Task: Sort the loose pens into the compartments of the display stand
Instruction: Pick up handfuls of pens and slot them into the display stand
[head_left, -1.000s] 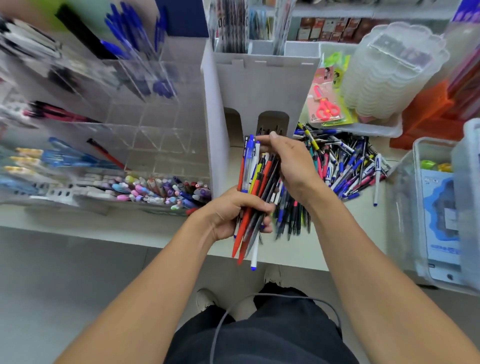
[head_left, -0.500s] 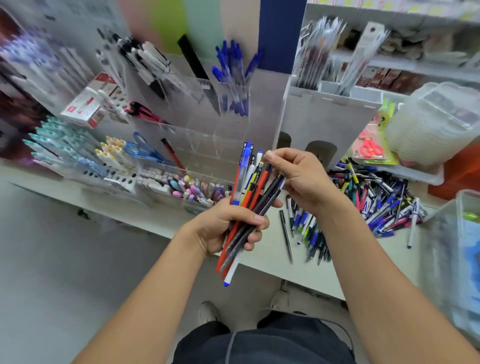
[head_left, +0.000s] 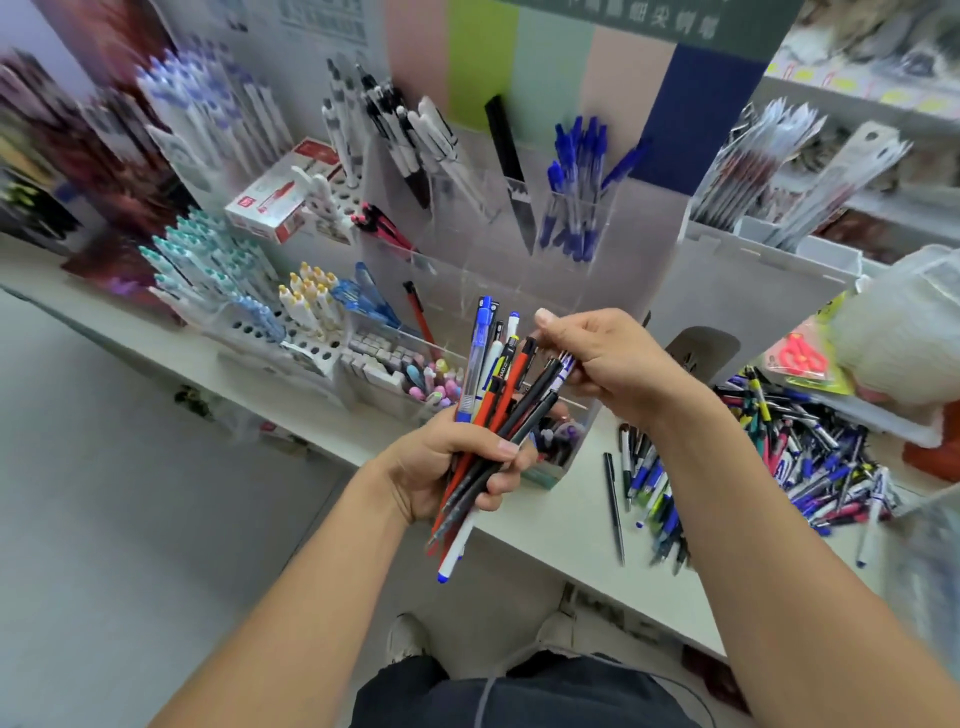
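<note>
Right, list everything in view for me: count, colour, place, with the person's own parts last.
bundle of pens: about a dozen, red, black, blue and white, gripped in the left hand
loose pens: large pile, mixed blue, black, red, yellow, on the counter at right
blue pens: a cluster, blue caps, upright in a clear compartment of the display stand
black-and-white pens: a cluster, in a compartment left of the blue ones
red pen: one, leaning in a lower clear compartment
box: one, white and red, left of the stand
scissors: one packaged pair, pink, far right
counter: one, pale
left hand: grips the bundle
right hand: fingers pinch a pen top in the bundle
</note>
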